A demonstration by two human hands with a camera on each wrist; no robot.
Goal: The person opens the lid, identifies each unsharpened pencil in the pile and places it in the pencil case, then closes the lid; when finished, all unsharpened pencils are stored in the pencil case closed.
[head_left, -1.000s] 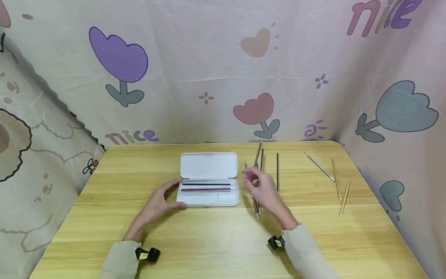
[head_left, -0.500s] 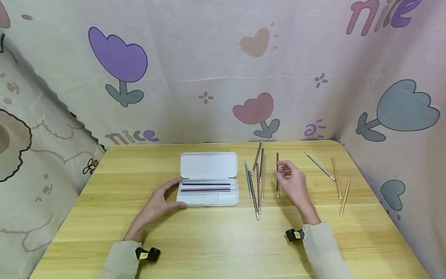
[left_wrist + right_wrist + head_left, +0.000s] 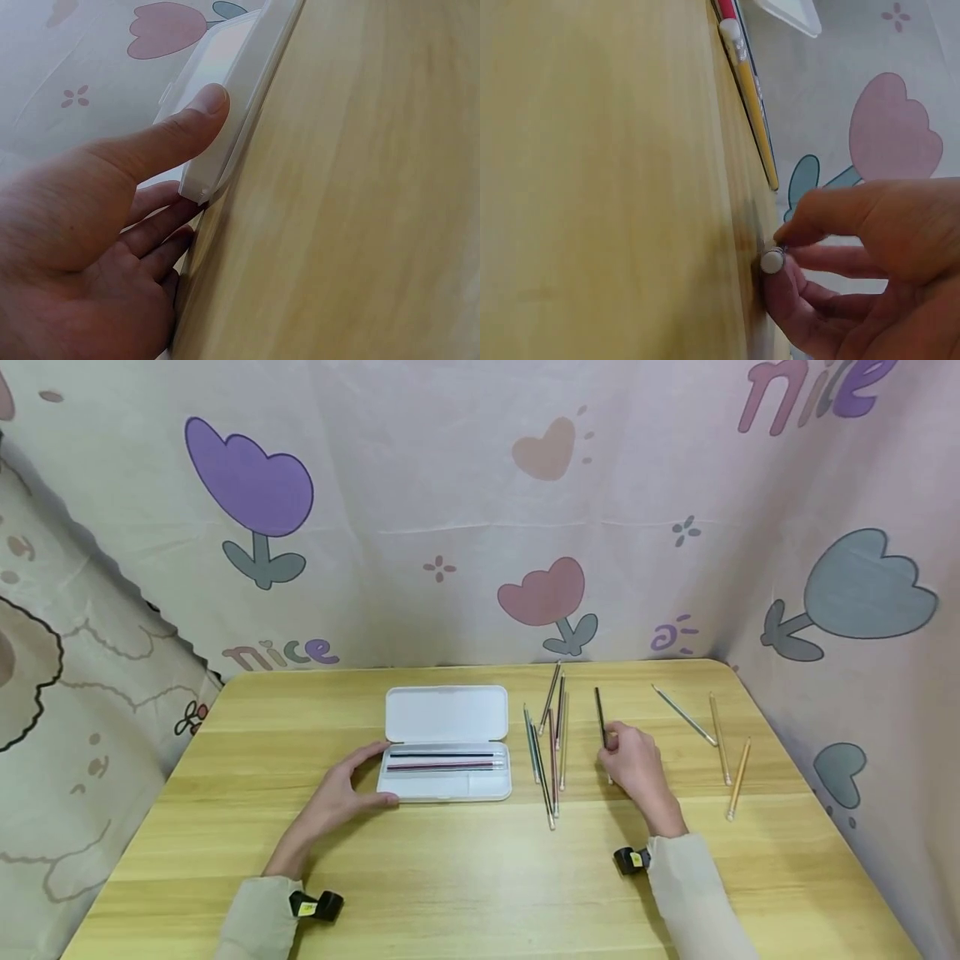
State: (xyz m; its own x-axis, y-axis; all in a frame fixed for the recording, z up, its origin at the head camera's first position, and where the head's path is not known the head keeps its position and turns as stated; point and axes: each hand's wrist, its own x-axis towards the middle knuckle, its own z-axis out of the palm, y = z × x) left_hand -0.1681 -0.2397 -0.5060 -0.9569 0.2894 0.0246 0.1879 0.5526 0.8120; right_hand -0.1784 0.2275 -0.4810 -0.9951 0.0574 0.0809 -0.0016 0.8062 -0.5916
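Pinched narrow on a dark pencil, my right grip is low over the bench. To the left, the open white case has its left end held in my left grip, thumb on its near wall. A pencil cluster lies between case and held pencil; three pencils lie farther right. I can't tell whether mine touches the bench. Lifting it well, I judge, wants a steady squeeze by its white eraser.

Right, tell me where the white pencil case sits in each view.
Head: white pencil case lies open, just below centre.
Left wrist: case at top centre, behind the left hand's thumb.
Right wrist: case at the top edge, right of centre, only a corner.
Shared landmark: pink tulip on the backdrop.
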